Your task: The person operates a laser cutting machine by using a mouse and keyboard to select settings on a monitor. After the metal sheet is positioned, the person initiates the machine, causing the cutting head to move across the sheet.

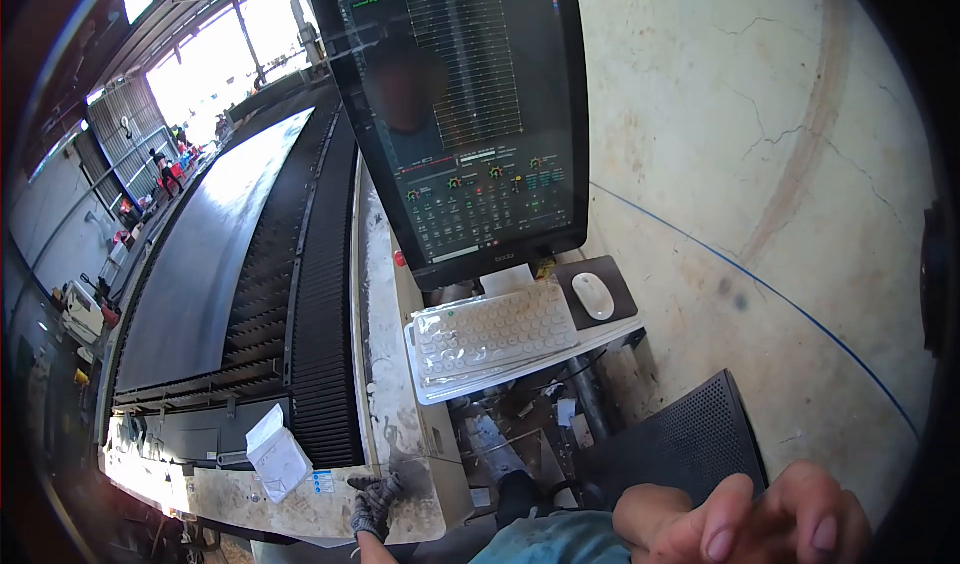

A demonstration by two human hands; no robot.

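Observation:
My left hand (pixel 374 505), in a grey work glove, lies on the pale front rim (pixel 420 509) of a large slatted cutting bed, fingers spread and nothing visible in them. Left of it, folded white paper (pixel 278 456) rests over the rim beside a small blue label (pixel 323 481). My bare right hand (pixel 765 524) is raised at the bottom right, its fingers loosely bent and apart, holding nothing. Ahead stands a monitor (pixel 470 114) showing a line drawing and rows of icons. Below it sit a plastic-covered white keyboard (pixel 490 334) and a white mouse (pixel 593 296) on a dark pad.
A broad metal sheet (pixel 210 234) covers part of the dark slats (pixel 325 294). A blue cable (pixel 760 282) crosses the cracked concrete floor (pixel 700 114). A black perforated panel (pixel 690 434) stands near my right hand. Another person (pixel 165 172) is far off at left.

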